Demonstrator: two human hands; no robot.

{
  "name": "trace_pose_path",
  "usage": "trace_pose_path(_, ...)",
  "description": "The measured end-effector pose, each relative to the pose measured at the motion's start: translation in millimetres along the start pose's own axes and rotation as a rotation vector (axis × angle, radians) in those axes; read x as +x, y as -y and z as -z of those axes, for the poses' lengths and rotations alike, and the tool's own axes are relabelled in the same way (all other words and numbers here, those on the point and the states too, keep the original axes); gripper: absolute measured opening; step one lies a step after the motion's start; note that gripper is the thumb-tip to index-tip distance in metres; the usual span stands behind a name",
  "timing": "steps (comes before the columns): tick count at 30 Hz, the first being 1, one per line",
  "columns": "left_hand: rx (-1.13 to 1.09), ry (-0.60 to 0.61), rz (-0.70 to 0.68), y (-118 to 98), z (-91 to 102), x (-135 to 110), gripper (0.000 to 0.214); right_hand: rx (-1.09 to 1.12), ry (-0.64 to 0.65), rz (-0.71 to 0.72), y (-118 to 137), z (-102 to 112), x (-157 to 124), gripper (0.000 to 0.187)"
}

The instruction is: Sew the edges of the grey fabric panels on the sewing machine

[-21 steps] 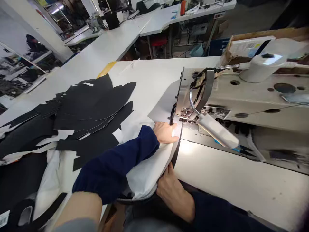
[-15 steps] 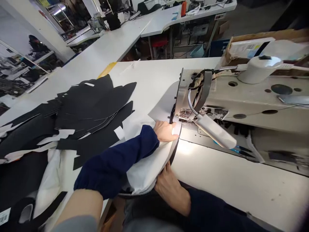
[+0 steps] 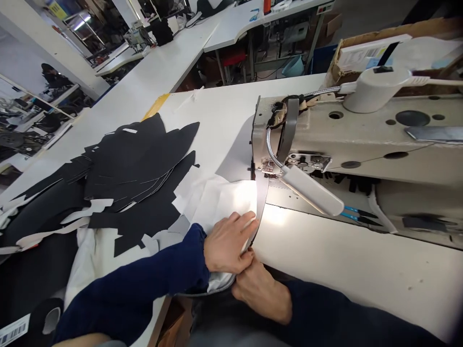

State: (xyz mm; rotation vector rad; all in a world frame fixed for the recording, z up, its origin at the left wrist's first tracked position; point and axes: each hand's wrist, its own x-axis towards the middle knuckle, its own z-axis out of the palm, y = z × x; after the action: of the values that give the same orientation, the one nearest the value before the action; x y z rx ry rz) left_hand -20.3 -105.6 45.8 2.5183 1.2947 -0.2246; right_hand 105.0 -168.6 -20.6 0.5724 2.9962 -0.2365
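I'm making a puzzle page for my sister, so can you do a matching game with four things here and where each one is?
Things:
1. overlapping flat black cut pieces
2. long white plastic lamp on a bendy metal hose
3. narrow yellow strip
4. thin white cloth-like sheet

Places:
A. partly under the person's left hand
B. just beyond the black pieces, at the white table's edge
C. in front of the beige metal sewing machine
D. spread over the white table, left of the machine

Right pairs: 1-D, 2-C, 3-B, 4-A.
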Motion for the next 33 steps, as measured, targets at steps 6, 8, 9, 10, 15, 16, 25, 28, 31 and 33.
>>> trace_pose_path(6,0.111,0.155,0.220,-17,-16.0,22,0.073,0.007,-0.018,0.078,-4,0,-2,0.018)
trace_pose_path(8,0.148,0.164,0.253,-19,-21.0,33,0.075,-0.004,-0.035,0.078,-3,-3,-3,0.018)
trace_pose_path(9,0.161,0.162,0.254,-21,-22.4,37,0.074,-0.014,-0.040,0.077,-3,-4,-3,0.018)
trace_pose_path(10,0.170,0.160,0.249,-21,-22.9,39,0.074,-0.023,-0.043,0.078,-3,-4,-4,0.017)
trace_pose_path(15,0.184,0.165,0.226,-23,-17.5,44,0.073,-0.048,0.001,0.076,-5,0,-4,0.018)
trace_pose_path(16,0.184,0.163,0.226,-22,-15.8,45,0.072,-0.059,0.010,0.073,-6,1,-4,0.018)
trace_pose_path(25,0.192,0.150,0.221,-11,-3.8,76,0.068,-0.092,0.002,0.000,-30,5,-3,0.016)
trace_pose_path(28,0.199,0.127,0.210,-4,-4.3,87,0.067,-0.110,-0.055,-0.035,-40,2,-2,0.014)
trace_pose_path(31,0.206,0.092,0.195,5,-3.8,100,0.065,-0.175,-0.149,-0.092,-49,-3,-1,0.011)
trace_pose_path(33,0.204,0.073,0.186,10,-1.2,104,0.062,-0.242,-0.248,-0.134,-55,-7,-1,0.011)
